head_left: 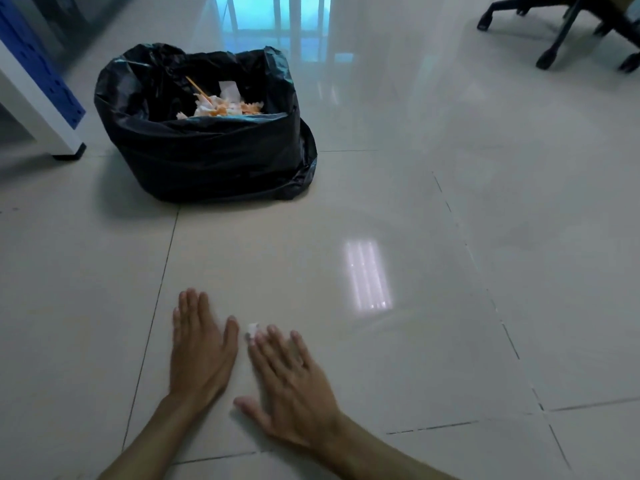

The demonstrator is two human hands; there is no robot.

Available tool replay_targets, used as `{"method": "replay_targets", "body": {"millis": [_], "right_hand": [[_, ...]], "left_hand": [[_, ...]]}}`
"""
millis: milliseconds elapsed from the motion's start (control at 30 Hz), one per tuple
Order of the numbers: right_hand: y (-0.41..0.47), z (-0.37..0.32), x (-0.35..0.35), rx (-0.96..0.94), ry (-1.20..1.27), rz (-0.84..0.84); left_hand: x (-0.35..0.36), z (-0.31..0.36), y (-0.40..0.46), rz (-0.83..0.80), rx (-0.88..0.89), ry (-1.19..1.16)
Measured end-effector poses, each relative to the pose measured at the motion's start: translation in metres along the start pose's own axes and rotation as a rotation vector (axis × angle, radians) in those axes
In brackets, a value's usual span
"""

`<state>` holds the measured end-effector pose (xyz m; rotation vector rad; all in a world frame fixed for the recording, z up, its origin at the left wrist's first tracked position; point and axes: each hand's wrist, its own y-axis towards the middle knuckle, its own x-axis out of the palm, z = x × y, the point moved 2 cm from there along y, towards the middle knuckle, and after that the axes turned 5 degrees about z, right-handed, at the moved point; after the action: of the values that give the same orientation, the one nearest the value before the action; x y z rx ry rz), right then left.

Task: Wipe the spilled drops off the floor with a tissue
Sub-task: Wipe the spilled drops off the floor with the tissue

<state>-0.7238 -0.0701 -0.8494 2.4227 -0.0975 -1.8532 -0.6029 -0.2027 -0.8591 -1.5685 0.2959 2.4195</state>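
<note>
Both my hands lie flat on the glossy beige tiled floor [346,209] near the bottom of the view. My left hand [199,351] rests palm down, fingers together, holding nothing. My right hand [291,379] is spread palm down beside it, slightly blurred. A small crumpled white tissue [251,331] peeks out at the tips of its index and middle fingers, pressed to the tile. I cannot make out any drops on the floor.
A bin lined with a black bag [207,154] stands ahead, holding white and orange-stained tissues [221,107]. A white table leg with a blue panel [48,109] is at the left. An office chair's wheeled base [568,32] is at the top right.
</note>
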Motion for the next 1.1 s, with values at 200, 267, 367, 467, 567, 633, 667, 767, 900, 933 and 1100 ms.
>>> {"method": "replay_targets", "body": {"millis": [200, 267, 367, 467, 567, 633, 667, 767, 900, 933, 1100], "right_hand": [[-0.017, 0.048, -0.016, 0.065, -0.109, -0.035], [-0.034, 0.078, -0.029, 0.143, -0.144, -0.053], [-0.069, 0.14, -0.051, 0.368, -0.222, -0.071], [-0.103, 0.203, -0.074, 0.646, -0.276, -0.087], [-0.109, 0.211, -0.078, 0.76, -0.267, -0.046], [-0.099, 0.189, -0.07, 0.771, -0.22, 0.013], [-0.091, 0.174, -0.066, 0.744, -0.197, 0.022], [-0.053, 0.127, -0.048, 0.587, -0.093, -0.015], [0.007, 0.032, -0.015, 0.193, 0.034, -0.117], [0.012, 0.006, -0.006, 0.093, 0.053, -0.127], [0.025, -0.009, 0.004, -0.019, -0.005, -0.078]], "left_hand": [[0.006, 0.002, -0.003, 0.008, 0.002, 0.014], [0.007, 0.0, -0.003, 0.011, 0.009, 0.015], [0.007, 0.002, -0.002, -0.002, 0.008, 0.016], [0.006, 0.004, -0.002, -0.008, 0.001, 0.012], [0.005, 0.007, -0.003, -0.001, 0.014, 0.036], [0.004, 0.007, -0.002, -0.004, 0.018, 0.046], [0.004, 0.007, -0.002, -0.006, 0.018, 0.052], [0.005, 0.008, -0.003, -0.004, 0.024, 0.069], [0.005, 0.009, -0.004, -0.013, 0.028, 0.069], [0.006, 0.007, -0.004, -0.02, 0.034, 0.059], [0.0, -0.001, -0.002, -0.041, 0.075, 0.014]]}}
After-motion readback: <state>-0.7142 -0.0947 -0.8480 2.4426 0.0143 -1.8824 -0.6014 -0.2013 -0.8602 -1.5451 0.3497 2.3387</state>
